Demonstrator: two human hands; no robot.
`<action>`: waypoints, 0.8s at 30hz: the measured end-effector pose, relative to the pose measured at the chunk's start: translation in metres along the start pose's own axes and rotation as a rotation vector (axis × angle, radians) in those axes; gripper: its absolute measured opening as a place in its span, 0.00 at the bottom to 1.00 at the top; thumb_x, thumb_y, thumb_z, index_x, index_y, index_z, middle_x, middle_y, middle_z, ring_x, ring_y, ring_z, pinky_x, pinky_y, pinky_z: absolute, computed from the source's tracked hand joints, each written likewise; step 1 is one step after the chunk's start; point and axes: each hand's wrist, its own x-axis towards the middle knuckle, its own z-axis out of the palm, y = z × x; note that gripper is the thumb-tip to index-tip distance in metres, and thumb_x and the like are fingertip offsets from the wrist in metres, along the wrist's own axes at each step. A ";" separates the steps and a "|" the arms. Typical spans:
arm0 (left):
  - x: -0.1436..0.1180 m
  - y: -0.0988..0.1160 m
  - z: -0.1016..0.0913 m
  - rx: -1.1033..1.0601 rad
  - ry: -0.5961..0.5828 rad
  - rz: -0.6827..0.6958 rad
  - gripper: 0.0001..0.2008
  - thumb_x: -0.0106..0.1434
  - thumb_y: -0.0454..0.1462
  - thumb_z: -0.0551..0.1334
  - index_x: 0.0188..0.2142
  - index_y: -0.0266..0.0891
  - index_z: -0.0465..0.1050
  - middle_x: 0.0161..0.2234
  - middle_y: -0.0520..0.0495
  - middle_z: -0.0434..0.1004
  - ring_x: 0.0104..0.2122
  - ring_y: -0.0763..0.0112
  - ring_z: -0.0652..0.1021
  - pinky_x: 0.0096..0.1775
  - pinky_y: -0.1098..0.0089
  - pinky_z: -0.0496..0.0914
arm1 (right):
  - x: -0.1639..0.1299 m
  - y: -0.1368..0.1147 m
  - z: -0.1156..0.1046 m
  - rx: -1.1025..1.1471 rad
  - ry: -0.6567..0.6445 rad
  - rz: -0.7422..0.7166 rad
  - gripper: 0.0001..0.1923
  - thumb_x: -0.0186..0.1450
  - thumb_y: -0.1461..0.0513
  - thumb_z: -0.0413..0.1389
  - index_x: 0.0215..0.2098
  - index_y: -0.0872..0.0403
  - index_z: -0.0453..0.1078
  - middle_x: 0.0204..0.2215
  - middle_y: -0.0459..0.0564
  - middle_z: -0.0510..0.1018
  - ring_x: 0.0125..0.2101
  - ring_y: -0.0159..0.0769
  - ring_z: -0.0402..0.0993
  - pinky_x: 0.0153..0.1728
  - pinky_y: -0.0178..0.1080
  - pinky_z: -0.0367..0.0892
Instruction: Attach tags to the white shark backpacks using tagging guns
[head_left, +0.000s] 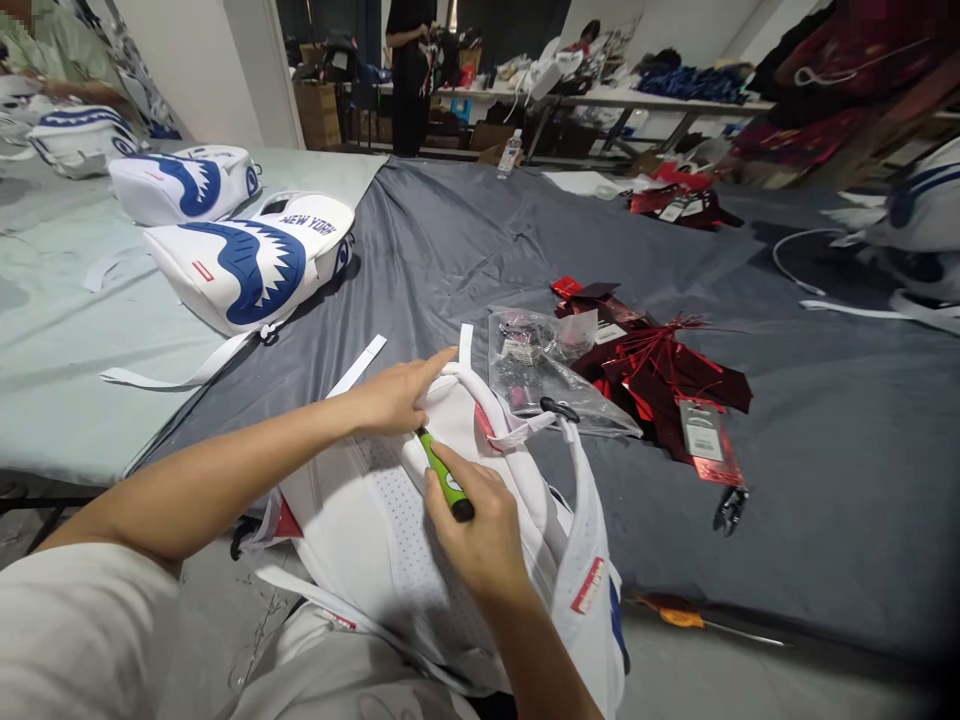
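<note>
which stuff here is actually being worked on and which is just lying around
In hand: white backpack, green pen, left hand, right hand.
Lying about: shark backpacks, plastic bag, red tags, water bottle.

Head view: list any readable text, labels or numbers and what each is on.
"NEW YORK", seen upside down, on the top of the nearest shark-mouth backpack.
Red tab on the white backpack under the hands: print too small to read.
Red hang tags and labels inside the clear plastic bag: blurred, unreadable.
Green-handled tool in the right hand: no text visible.
</note>
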 end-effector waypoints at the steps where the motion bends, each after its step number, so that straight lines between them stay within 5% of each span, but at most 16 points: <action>1: 0.001 -0.001 0.001 -0.017 0.001 0.005 0.49 0.59 0.34 0.63 0.72 0.43 0.35 0.66 0.37 0.60 0.62 0.53 0.67 0.58 0.60 0.65 | 0.000 0.001 0.000 -0.038 -0.007 -0.008 0.14 0.68 0.63 0.53 0.48 0.57 0.75 0.34 0.52 0.83 0.31 0.39 0.78 0.36 0.43 0.71; 8: 0.009 -0.005 -0.001 -0.076 -0.037 0.000 0.48 0.58 0.32 0.62 0.72 0.44 0.36 0.69 0.38 0.54 0.66 0.51 0.62 0.60 0.57 0.63 | 0.003 0.006 -0.005 0.019 -0.041 0.184 0.15 0.67 0.60 0.54 0.48 0.53 0.77 0.37 0.52 0.84 0.33 0.40 0.80 0.38 0.41 0.74; 16: 0.014 -0.019 0.002 -0.173 0.001 0.048 0.47 0.57 0.34 0.63 0.71 0.47 0.40 0.69 0.42 0.55 0.65 0.55 0.65 0.61 0.59 0.63 | 0.002 0.015 -0.011 0.027 -0.062 0.183 0.14 0.66 0.60 0.55 0.48 0.51 0.78 0.40 0.49 0.84 0.38 0.41 0.81 0.42 0.43 0.73; 24: 0.017 -0.017 0.003 -0.202 0.005 0.033 0.47 0.57 0.33 0.62 0.71 0.46 0.41 0.70 0.43 0.54 0.64 0.57 0.65 0.60 0.60 0.65 | 0.009 0.014 0.004 0.110 -0.039 0.255 0.15 0.65 0.59 0.55 0.47 0.50 0.78 0.35 0.49 0.84 0.32 0.39 0.79 0.38 0.42 0.73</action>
